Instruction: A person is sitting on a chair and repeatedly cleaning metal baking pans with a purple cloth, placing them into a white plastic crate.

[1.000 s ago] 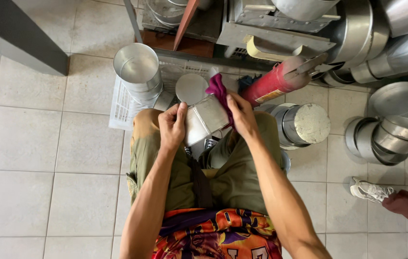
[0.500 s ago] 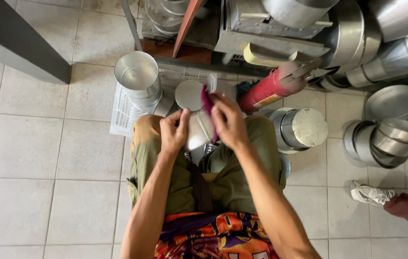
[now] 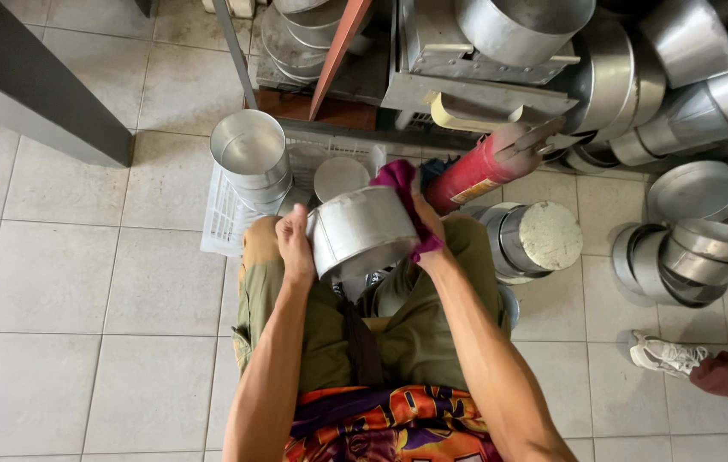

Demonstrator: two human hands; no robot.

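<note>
I sit with a round metal pan held on its side over my lap. My left hand grips the pan's left edge. My right hand presses a magenta cloth against the pan's right side. Olive trousers cover my knees under the pan.
A stack of metal tins stands in a white crate ahead. A red cylinder leans at the right, beside a tin stack with a white lid. More pans lie far right. Another person's white shoe is at lower right.
The pan has turned onto its side, its wall now facing up. My right hand with the cloth has shifted to its right side, and my left hand has moved to its left edge.
</note>
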